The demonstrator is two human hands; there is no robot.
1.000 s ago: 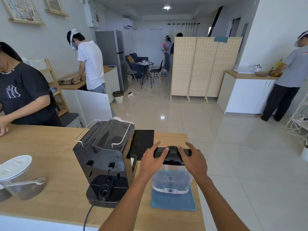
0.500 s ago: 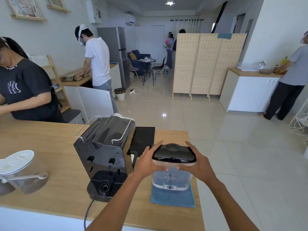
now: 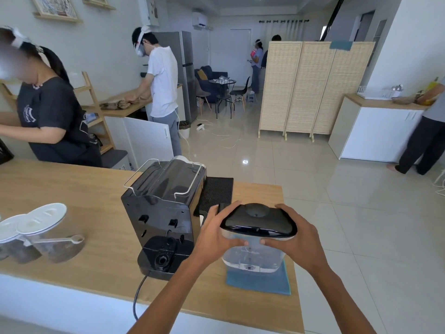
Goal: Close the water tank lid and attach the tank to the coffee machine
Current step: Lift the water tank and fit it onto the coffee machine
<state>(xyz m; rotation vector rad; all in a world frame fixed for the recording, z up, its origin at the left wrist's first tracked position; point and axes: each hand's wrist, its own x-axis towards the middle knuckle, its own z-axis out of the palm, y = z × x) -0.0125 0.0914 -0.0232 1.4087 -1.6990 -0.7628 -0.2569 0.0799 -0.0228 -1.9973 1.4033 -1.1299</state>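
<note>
Head view, lower centre of the frame: the water tank is held between both hands, the left hand clasped on its left side and the right hand on its right, fingers wrapped round the back and thumbs pressed to the clear wall just under the lid. The black lid now lies flat over the tank's mouth, so I judge the closing step done or all but done. The tank appears raised a little above the blue cloth on the table, though I cannot be sure its base has left the cloth. The coffee machine stands just to the left of it, rear side toward the camera, its empty seat at the bottom waiting for the tank.

Against the picture a second ago, the hands have dropped from the top of the lid to the tank's sides. The lid, half a second ago, sat much as it does now. This suggests that pressing has given way to carrying, and the attaching step is what remains.
</note>
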